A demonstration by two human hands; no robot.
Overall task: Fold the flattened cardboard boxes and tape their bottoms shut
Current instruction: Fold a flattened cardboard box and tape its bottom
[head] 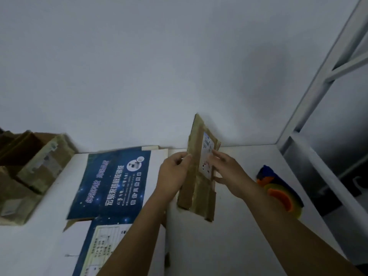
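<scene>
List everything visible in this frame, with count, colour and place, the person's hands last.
flattened cardboard box: one, brown with a white label, held upright above the table, centre.
printed carton: one, blue and white, lying flat on the table, left of centre.
folded boxes: several, brown, stacked at far left.
tape dispenser: one, blue, orange and yellow, on the table at right.
table: one, white.
frame: one, white, right edge.
left hand: gripping the box's left edge.
right hand: on the box's right side.
</scene>
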